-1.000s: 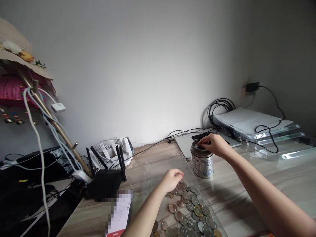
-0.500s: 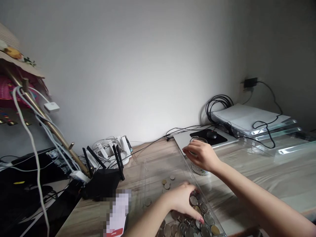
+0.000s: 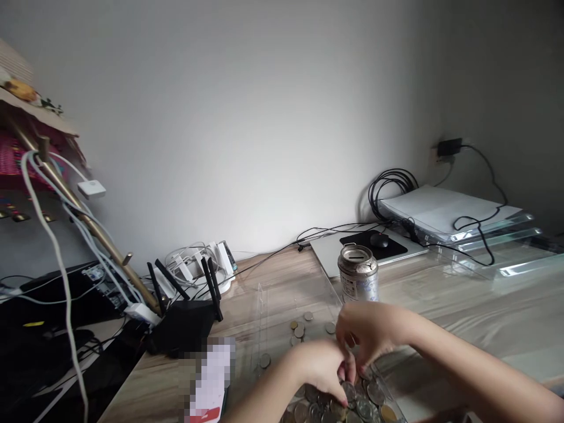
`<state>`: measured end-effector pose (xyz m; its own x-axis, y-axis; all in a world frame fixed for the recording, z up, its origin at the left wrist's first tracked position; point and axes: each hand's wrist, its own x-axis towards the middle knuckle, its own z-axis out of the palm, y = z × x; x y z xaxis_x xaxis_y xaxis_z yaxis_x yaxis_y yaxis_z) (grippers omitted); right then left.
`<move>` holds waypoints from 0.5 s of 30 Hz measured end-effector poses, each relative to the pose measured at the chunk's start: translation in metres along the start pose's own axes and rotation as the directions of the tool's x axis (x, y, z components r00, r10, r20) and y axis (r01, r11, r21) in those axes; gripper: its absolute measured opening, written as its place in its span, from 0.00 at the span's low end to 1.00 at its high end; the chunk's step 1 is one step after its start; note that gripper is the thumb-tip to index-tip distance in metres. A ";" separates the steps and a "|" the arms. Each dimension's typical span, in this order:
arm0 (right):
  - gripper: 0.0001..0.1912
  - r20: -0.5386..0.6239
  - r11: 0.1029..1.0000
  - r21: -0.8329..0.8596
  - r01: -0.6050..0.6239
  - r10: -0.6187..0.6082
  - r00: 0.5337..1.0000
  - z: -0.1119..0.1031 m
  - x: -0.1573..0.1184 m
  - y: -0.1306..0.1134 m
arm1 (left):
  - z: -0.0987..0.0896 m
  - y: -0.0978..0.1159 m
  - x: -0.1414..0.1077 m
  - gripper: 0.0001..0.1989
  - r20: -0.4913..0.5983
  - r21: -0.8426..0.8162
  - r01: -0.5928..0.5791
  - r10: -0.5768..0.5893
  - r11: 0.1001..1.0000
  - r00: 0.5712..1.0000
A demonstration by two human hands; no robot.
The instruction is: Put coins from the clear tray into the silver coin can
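A heap of mostly silver coins [image 3: 363, 406] lies at the near end of a clear plastic tray [image 3: 261, 317]. My left hand [image 3: 321, 365] rests over this heap, its thumb apart from the curled fingers and touching coins. Close against it, my right hand [image 3: 374, 332] bends down to the same coins, fingers and thumb drawn together; its fingertips are partly hidden, so what it pinches is unclear. Just beyond the right hand stands an upright metal coin tin [image 3: 359, 275] with a slot in its lid. Several loose coins [image 3: 299, 332] lie farther up the tray.
On the left are a black router [image 3: 187, 323], white devices with cables [image 3: 198, 264] and a partly blurred phone-like object [image 3: 211, 376]. Behind the tin, a black mouse [image 3: 379, 240] sits on a dark pad. Clear acrylic sheets [image 3: 493, 235] are stacked at the right.
My right hand has left the top of the tin and come down beside my left hand at the coins. My left thumb and fingers have drawn closer together.
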<state>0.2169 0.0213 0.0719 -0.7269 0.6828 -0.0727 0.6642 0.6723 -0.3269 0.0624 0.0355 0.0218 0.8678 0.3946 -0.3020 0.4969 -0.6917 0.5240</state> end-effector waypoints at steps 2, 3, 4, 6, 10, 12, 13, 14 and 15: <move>0.10 0.010 0.987 -0.149 -0.067 0.069 0.998 0.010 -0.001 -0.008 | -0.001 0.003 -0.001 0.08 0.019 0.047 -0.026 0.025 0.999 1.000; 0.09 0.002 0.972 -0.216 -0.091 0.094 0.996 0.014 -0.001 -0.012 | -0.002 0.004 -0.002 0.08 0.020 0.065 -0.037 0.035 0.997 0.999; 0.10 0.012 0.960 -0.264 -0.091 0.097 0.995 0.017 0.000 -0.015 | -0.004 0.004 -0.003 0.08 0.028 0.070 -0.042 0.040 0.997 0.999; 0.13 0.062 0.947 -0.318 -0.038 0.060 0.996 0.021 0.003 -0.018 | -0.007 0.001 -0.005 0.09 0.057 0.040 -0.039 0.037 0.998 0.998; 0.18 0.158 0.955 -0.292 0.049 -0.003 0.987 0.023 0.008 -0.019 | -0.023 -0.019 -0.014 0.07 0.009 -0.140 0.091 -0.091 0.986 0.996; 0.18 0.197 0.970 -0.231 0.072 -0.026 0.980 0.024 0.009 -0.019 | -0.033 -0.031 -0.017 0.09 -0.063 -0.408 0.128 -0.167 0.904 0.984; 0.18 0.218 0.974 -0.209 0.081 -0.034 0.975 0.024 0.010 -0.019 | -0.038 -0.037 -0.018 0.10 -0.112 -0.595 0.114 -0.224 0.795 0.968; 0.17 0.239 0.977 -0.196 0.087 -0.039 0.970 0.025 0.010 -0.020 | -0.042 -0.041 -0.018 0.11 -0.172 -0.752 0.062 -0.286 0.657 0.943; 0.16 0.265 0.978 -0.186 0.092 -0.040 0.963 0.025 0.010 -0.021 | -0.045 -0.046 -0.017 0.11 -0.236 -0.863 -0.029 -0.351 0.505 0.906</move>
<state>0.1912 0.0068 0.0549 -0.7729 0.5553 -0.3070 0.6157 0.7734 -0.1511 0.0247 0.0874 0.0389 0.6121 0.7433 -0.2700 0.2276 0.1614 0.9603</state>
